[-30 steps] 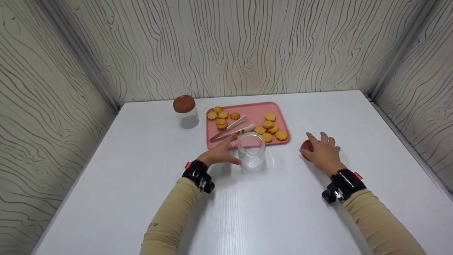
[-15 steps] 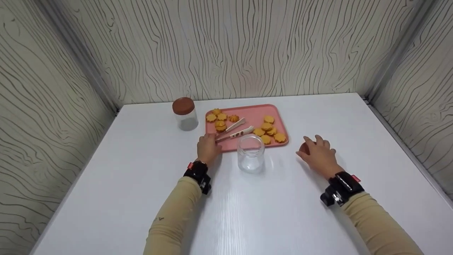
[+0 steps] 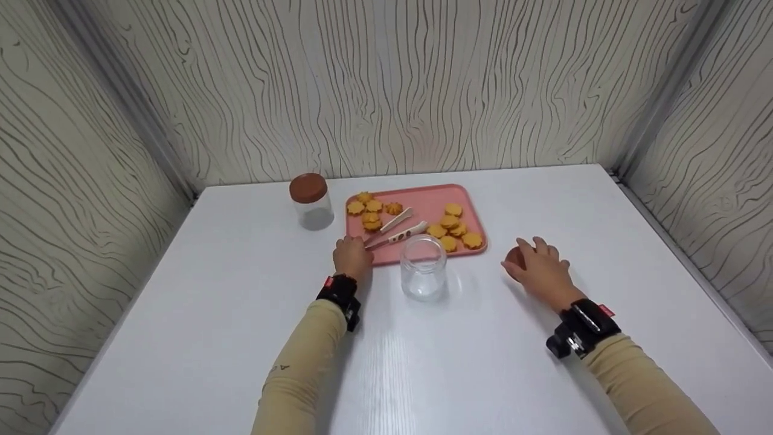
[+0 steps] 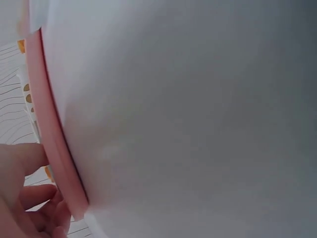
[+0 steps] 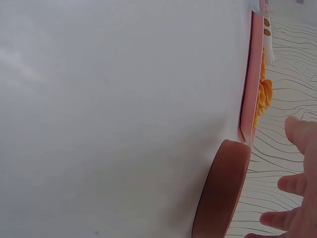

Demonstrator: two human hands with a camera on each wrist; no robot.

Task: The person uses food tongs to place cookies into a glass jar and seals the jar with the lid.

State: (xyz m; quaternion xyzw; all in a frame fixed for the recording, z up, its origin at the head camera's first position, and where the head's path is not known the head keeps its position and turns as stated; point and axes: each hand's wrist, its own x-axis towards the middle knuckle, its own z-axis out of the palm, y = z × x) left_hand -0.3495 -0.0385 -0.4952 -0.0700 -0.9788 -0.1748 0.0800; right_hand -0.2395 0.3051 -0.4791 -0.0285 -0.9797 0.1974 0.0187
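In the head view my left hand point(image 3: 352, 260) is at the front left corner of a pink tray point(image 3: 429, 198). Its curled fingers grip the joined end of a pair of tongs point(image 3: 409, 232), whose white tips lie spread on the tray; the hand hides the grip. The left wrist view shows the thumb point(image 4: 32, 154) and bent fingers over the tray's rim. My right hand point(image 3: 546, 278) hovers, fingers spread, over a brown lid point(image 5: 223, 191) lying flat on the table. An uncovered clear jar point(image 3: 424, 279) stands before the tray, between the hands.
Star-shaped cookies point(image 3: 371, 211) lie at the tray's left, and another group of cookies point(image 3: 450, 225) at its right. A second jar with a brown lid point(image 3: 309, 188) stands behind left. Patterned walls point(image 3: 386, 84) enclose the white table point(image 3: 241, 302).
My left hand has left the side of the clear jar, moved left to the tray's corner and taken hold of the tongs' end. My right hand stays by the lid.
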